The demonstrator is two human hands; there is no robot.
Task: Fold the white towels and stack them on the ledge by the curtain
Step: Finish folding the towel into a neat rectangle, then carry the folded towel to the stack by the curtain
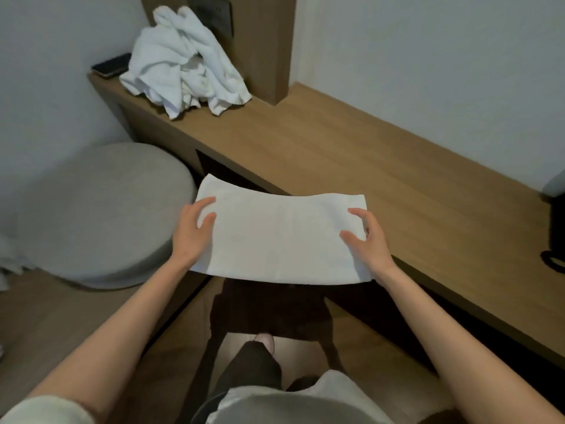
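A folded white towel (pixel 279 234) is held flat in the air over the front edge of the wooden ledge (pixel 382 166). My left hand (pixel 195 229) grips its left end, thumb on top. My right hand (pixel 365 237) grips its right end the same way. A crumpled pile of white towels (pixel 183 62) lies at the far left end of the ledge, against a wooden post.
A round grey pouf (pixel 101 212) stands on the floor to the left. A dark phone (pixel 111 65) lies on the ledge beside the pile. A black object (pixel 556 231) sits at the right edge. The wooden post (pixel 266 47) rises behind the pile.
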